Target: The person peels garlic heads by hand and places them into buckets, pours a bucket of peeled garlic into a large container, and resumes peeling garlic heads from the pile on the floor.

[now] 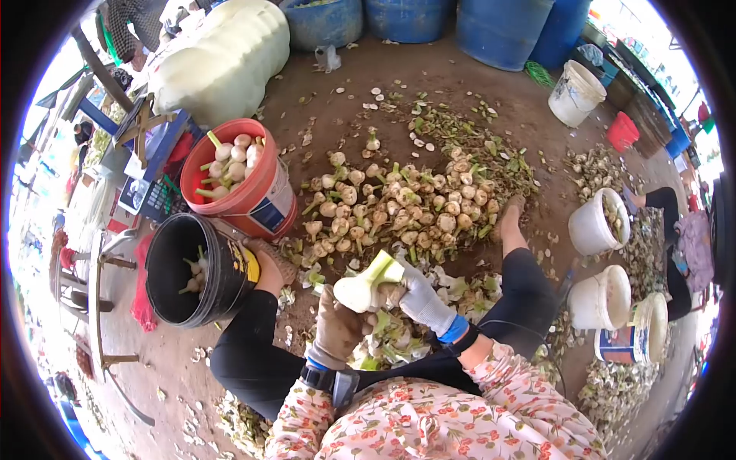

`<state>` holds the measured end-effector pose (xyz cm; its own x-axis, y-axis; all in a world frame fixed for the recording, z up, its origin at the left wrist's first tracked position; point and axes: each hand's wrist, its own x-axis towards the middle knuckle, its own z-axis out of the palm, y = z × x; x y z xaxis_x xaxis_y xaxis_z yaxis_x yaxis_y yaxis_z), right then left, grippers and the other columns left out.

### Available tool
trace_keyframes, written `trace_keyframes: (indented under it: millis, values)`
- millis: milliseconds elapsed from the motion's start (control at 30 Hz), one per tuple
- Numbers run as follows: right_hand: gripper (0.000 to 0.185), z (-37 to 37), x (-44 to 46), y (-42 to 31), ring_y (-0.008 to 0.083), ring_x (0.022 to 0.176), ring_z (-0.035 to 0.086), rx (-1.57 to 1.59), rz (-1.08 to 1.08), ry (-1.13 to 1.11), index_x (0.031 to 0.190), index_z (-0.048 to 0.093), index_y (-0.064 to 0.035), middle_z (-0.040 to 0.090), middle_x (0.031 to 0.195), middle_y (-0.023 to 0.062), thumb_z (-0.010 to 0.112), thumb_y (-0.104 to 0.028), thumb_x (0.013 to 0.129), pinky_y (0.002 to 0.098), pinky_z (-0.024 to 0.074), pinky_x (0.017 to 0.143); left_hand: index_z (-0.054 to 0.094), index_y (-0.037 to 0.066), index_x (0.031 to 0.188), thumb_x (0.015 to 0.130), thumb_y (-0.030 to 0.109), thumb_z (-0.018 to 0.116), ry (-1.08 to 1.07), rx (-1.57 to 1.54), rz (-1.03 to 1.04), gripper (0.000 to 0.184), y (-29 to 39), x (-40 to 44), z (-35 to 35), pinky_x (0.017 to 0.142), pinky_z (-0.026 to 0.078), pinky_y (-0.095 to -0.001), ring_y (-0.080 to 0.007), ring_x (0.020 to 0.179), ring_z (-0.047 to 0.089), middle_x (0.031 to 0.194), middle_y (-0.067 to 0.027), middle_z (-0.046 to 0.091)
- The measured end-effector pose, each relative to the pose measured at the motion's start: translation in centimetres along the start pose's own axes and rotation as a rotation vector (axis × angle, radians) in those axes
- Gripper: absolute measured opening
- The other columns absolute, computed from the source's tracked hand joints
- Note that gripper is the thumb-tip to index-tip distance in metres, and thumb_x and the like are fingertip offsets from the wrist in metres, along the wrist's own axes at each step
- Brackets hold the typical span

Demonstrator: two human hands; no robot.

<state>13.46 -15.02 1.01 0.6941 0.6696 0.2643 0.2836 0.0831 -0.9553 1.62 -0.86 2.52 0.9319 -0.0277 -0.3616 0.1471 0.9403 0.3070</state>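
Observation:
A peeled white garlic bulb (pixel 354 294) with a thick, cut green stem is held up between my hands, above my lap. My left hand (pixel 340 328), in a stained glove, closes around the bulb from below and the left. My right hand (pixel 426 300), in a light grey glove, grips it from the right, close to the stem. Whether the right fingers hold anything else is hidden. Peeled skins and leaves (pixel 391 337) lie beneath the hands. Just beyond them spreads a heap of unpeeled garlic bulbs (pixel 406 203) on the ground.
To the left stand a red bucket (pixel 282 201) of peeled bulbs and a black bucket (pixel 165 261) with a few bulbs. White buckets (pixel 592 226) line the right beside another person's leg (pixel 675 253). Blue barrels (pixel 498 31) and a large pale sack (pixel 222 61) stand behind.

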Motion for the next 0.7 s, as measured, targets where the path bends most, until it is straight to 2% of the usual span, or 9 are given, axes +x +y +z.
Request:
trace_keyframes:
  millis: [100,200,233,367,467,533,567,600,700]
  values:
    - [0.015,0.4,0.2,-1.9,0.0103,0.069,0.055,0.136,0.202,0.089,0.102,0.057,0.0005,0.058,0.086,0.0047,0.054,-0.005,0.088,0.0232,0.0447,0.063,0.038,0.009,0.134,0.085,0.046,0.057,0.251,0.303,0.284,0.064,-1.6,0.8,0.1,0.058,0.050,-0.0238,-0.0177,0.068,0.061,0.096,-0.0113,0.063]
    - [0.020,-0.9,-0.4,-2.9,0.0050,0.076,0.051,0.181,0.400,-0.105,0.106,0.057,0.0027,0.060,0.088,-0.0005,0.054,-0.008,0.089,0.0220,0.0436,0.067,0.031,0.010,0.137,0.090,0.028,0.056,0.326,0.460,0.410,0.056,-1.5,0.3,-0.8,0.063,0.052,-0.0252,-0.0161,0.072,0.063,0.095,-0.0083,0.064]
    - [0.019,-1.3,-0.6,-2.7,0.0037,0.072,0.050,0.352,0.452,-0.140,0.103,0.059,0.0022,0.060,0.083,-0.0013,0.053,-0.010,0.090,0.0195,0.0412,0.061,0.030,0.011,0.138,0.089,0.015,0.057,0.253,0.346,0.381,0.056,-0.8,-0.2,-1.3,0.066,0.054,-0.0261,-0.0162,0.075,0.064,0.093,-0.0063,0.064]
    - [0.020,-0.3,-1.6,-3.1,0.0041,0.070,0.050,0.524,0.464,-0.265,0.103,0.058,0.0008,0.058,0.084,-0.0014,0.052,-0.014,0.091,0.0197,0.0417,0.059,0.023,0.012,0.141,0.080,0.005,0.063,0.145,0.486,0.314,0.074,-0.9,-1.2,0.2,0.079,0.048,-0.0301,-0.0168,0.099,0.054,0.117,-0.0075,0.051]
    - [0.023,0.5,-3.0,-3.0,0.0058,0.070,0.052,0.448,0.316,-0.544,0.100,0.056,-0.0001,0.057,0.085,0.0006,0.050,-0.021,0.092,0.0180,0.0428,0.059,0.039,0.006,0.129,0.076,0.010,0.066,0.277,0.438,0.332,0.060,-1.2,-0.7,1.4,0.076,0.048,-0.0259,-0.0129,0.093,0.055,0.106,-0.0042,0.056]
    - [0.028,0.7,-3.4,-3.9,0.0079,0.067,0.054,0.554,0.372,-0.593,0.098,0.056,0.0002,0.058,0.081,0.0025,0.048,-0.026,0.093,0.0221,0.0461,0.059,0.055,0.006,0.107,0.088,0.030,0.060,0.308,0.282,0.318,0.031,-1.0,-0.8,2.2,0.072,0.051,-0.0286,-0.0137,0.079,0.060,0.092,-0.0043,0.062]
    - [0.030,0.5,-3.6,-3.1,0.0087,0.064,0.055,0.294,0.087,-0.446,0.099,0.056,0.0014,0.060,0.076,0.0040,0.047,-0.027,0.093,0.0238,0.0473,0.059,0.055,0.005,0.107,0.090,0.036,0.054,0.242,0.206,0.287,0.035,-0.9,-0.7,0.9,0.073,0.052,-0.0300,-0.0155,0.079,0.062,0.092,-0.0065,0.063]
    - [0.025,-0.6,-2.3,-6.6,0.0093,0.061,0.056,0.419,0.343,-0.464,0.098,0.056,0.0019,0.060,0.073,0.0047,0.051,-0.022,0.092,0.0232,0.0474,0.059,0.056,0.004,0.107,0.092,0.042,0.049,0.173,0.131,0.263,0.041,-0.6,-0.5,-0.3,0.074,0.053,-0.0314,-0.0173,0.080,0.063,0.093,-0.0087,0.064]
    - [0.033,-1.5,-4.4,-5.6,0.0117,0.081,0.058,0.363,0.274,-0.310,0.111,0.050,0.0007,0.059,0.092,0.0050,0.057,-0.021,0.088,0.0276,0.0497,0.070,0.055,-0.001,0.111,0.095,0.045,0.038,-0.005,0.021,0.257,0.052,-0.2,-1.1,-1.3,0.077,0.053,-0.0421,-0.0322,0.085,0.063,0.099,-0.0186,0.064]
